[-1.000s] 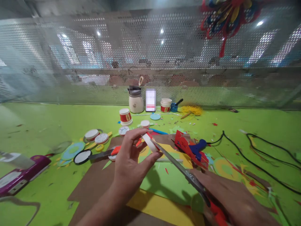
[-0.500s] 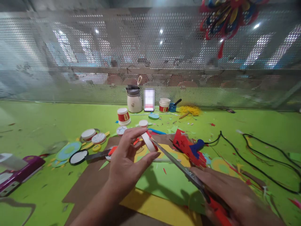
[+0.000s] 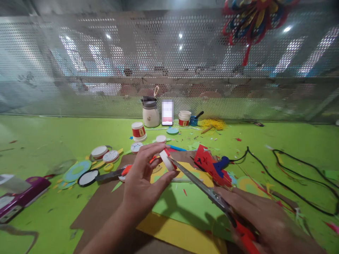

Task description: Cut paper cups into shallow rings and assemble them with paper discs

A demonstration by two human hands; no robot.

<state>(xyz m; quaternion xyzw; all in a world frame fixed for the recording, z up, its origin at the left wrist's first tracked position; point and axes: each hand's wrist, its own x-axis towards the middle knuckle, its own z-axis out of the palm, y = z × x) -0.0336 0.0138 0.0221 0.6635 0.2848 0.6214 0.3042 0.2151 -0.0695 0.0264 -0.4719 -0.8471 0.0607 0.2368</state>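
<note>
My left hand (image 3: 143, 180) holds a small round white disc with a red rim (image 3: 166, 158) upright between thumb and fingers, above the table. My right hand (image 3: 265, 220) grips red-handled scissors (image 3: 209, 194) at the lower right. Their long metal blades point up and left, and the tips meet the edge of the disc. Beneath both hands lie a green paper sheet (image 3: 185, 206) and a yellow sheet (image 3: 180, 234) on brown cardboard (image 3: 103, 208).
A blue glue gun (image 3: 221, 164) with black cable (image 3: 291, 187) and red paper (image 3: 205, 162) lie right of the disc. Round lids (image 3: 106, 153), paper circles, a second pair of scissors (image 3: 106, 174), a purple tool (image 3: 18, 197), small pots (image 3: 138, 131), a jar (image 3: 150, 113) and a phone (image 3: 167, 113) are spread behind. Perforated metal screen at the back.
The view has shifted slightly. Both hands keep the same hold, and the scissor tips stay at the disc's edge.
</note>
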